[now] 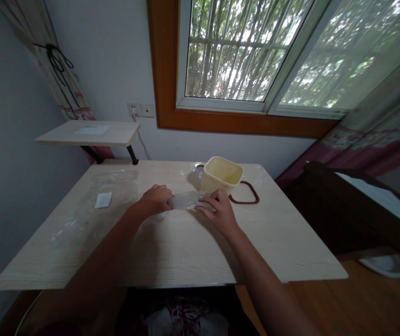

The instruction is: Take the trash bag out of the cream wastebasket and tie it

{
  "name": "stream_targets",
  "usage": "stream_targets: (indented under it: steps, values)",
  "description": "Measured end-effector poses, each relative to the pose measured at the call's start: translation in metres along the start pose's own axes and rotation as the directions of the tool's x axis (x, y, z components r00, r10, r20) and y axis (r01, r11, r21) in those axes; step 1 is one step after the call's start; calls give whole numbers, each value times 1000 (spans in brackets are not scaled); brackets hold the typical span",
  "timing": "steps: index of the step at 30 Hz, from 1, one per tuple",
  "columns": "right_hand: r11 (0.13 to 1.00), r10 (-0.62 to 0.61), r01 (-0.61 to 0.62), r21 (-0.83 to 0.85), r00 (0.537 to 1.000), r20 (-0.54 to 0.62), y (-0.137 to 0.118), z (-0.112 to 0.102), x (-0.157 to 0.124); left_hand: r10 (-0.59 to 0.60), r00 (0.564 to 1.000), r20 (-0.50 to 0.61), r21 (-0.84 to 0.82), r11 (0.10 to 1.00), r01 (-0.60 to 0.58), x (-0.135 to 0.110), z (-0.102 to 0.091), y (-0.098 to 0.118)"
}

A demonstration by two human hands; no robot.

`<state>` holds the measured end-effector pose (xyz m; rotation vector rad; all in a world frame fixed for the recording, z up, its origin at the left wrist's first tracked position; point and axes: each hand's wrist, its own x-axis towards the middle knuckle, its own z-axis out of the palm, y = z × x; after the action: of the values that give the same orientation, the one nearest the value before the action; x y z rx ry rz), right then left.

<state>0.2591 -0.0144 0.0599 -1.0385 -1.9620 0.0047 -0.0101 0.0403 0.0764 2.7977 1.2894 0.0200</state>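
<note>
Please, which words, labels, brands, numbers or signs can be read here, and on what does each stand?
No text can be read.
White sheet on the small shelf: faint marks, too small to read.
White slip amid plastic sheeting: nothing legible.
Clear plastic between left hand and right hand: none visible.

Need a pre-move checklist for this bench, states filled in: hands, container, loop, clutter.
1. Left hand on crumpled clear plastic film: ok, holds its left end.
2. Right hand on the film's other end: ok, fingers at it; grip firmness cannot tell.
3. Pale-yellow, square-mouthed container open side up: ok, just beyond the right hand.
4. Reddish-brown rounded loop separate from the container: cannot tell, partly hidden behind it.
5. Pale wood-grain tabletop free of loose packaging: not ok, large clear plastic sheeting lies at left with a small white rectangular paper.
</note>
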Motion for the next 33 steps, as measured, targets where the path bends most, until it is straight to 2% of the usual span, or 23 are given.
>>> stream_targets:
  steps: [4, 12, 15, 19, 24, 28, 33]
  values:
    - [999, -4, 3, 48, 1000, 15, 3, 1, -1, -29, 1000, -5, 21, 999, 29, 0, 1, -5]
    - [967, 163, -154, 204, 986, -26, 12, -9, -16, -99, 995, -9, 66, 993, 100, -4, -5, -13]
    - [962, 169, -155, 223, 985, -45, 11, -9, -17, -98, 995, -15, 73, 992, 99, -4, -5, -11]
    - [990, 57, -48, 130, 996, -71, 3, -11, -14, -111, 994, -14, 61, 992, 111, -2, -5, -7]
    - [994, -93, 93, -52, 996, 1, -19, -13, -7, -77, 995, -64, 53, 995, 81, -3, -3, -3]
    - [980, -127, 146, -132, 982, 144, -36, -5, 2, -50, 994, -98, 84, 995, 58, -4, 1, -1]
    - [973, -95, 125, -192, 983, 160, -45, 9, 4, -57, 992, -108, 99, 993, 68, -5, 0, -2]
